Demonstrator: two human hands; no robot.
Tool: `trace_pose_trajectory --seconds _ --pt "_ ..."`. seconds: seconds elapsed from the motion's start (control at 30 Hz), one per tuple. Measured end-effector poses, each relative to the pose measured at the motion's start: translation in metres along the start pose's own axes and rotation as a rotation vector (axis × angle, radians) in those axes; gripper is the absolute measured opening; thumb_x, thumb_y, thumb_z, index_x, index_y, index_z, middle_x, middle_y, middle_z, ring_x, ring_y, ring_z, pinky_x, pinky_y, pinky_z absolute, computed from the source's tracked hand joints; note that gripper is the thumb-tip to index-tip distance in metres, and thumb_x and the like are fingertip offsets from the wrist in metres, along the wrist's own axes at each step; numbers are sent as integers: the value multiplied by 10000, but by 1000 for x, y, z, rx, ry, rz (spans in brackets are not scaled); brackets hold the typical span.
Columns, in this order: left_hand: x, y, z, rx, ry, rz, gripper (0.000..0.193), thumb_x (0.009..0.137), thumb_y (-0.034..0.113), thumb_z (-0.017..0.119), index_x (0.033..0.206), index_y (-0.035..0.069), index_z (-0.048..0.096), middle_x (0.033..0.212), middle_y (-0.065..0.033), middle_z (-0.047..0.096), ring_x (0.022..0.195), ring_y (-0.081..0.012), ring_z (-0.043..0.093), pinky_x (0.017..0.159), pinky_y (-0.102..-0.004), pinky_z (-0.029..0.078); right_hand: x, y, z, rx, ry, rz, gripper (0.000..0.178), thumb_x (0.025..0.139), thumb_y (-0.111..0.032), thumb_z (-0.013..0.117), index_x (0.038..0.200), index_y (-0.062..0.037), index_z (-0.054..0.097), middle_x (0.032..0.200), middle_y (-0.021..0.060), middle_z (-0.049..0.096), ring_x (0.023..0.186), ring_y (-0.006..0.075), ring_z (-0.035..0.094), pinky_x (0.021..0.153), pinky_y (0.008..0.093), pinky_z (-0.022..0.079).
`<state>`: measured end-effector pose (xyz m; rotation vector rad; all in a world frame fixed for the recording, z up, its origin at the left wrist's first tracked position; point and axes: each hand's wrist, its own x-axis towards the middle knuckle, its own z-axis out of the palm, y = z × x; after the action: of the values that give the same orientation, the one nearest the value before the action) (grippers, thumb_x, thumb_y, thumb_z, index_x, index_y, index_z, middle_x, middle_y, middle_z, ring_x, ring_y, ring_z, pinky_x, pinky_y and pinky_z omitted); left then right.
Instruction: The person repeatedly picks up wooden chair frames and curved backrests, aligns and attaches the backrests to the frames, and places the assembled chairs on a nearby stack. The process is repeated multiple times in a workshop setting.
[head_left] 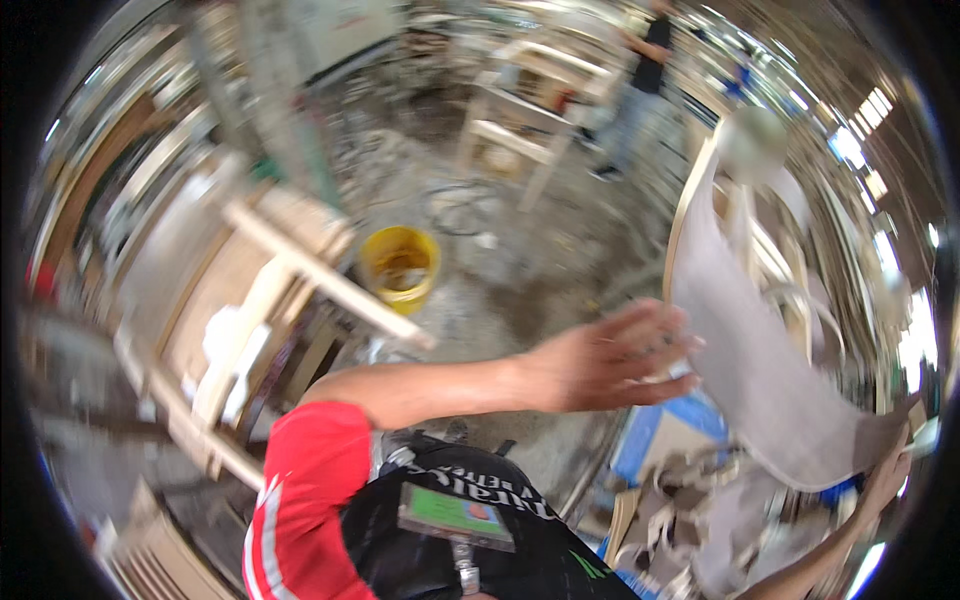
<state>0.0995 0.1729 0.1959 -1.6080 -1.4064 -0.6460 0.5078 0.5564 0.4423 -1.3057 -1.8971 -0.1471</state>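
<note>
Reaching across our front from a red sleeve, our left hand had its fingers parted, just beside the left edge of a grey sheet; blur kept us from telling whether the two touched. Our right hand, at far right, held the sheet's lower right corner.

Sheet: one, pliable, bowed, on our right, over a heap of grey strips and beside a blue-edged panel.

Bucket: one yellow bucket, upright on the grey floor, matter inside.

Frames: one pale wooden frame, barred, on our left near the bucket; one further wooden frame, standing beyond it, a person in dark top and jeans beside that one.

Badge: one green badge, on our black garment.
</note>
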Motion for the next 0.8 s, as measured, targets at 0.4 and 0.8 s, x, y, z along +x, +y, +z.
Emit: trace_pose_trajectory --seconds 0.4,0.8 --pt "-106 -21 -211 -333 -4 -753 301 853 362 785 876 89 659 793 -56 629 777 -272 669 651 -409 511 -39 -338 330 569 -675 -1063 365 1079 -311 536 809 -83 626 672 -28 515 543 61 453 476 262 342" --pt "-231 -8 -377 -207 284 -1767 380 995 414 746 913 44 745 753 5 669 728 -83 573 676 -297 483 -388 -582 371 1175 -857 -1306 448 926 -188 678 1284 75 626 1149 204 739 947 277 722 873 383 540"
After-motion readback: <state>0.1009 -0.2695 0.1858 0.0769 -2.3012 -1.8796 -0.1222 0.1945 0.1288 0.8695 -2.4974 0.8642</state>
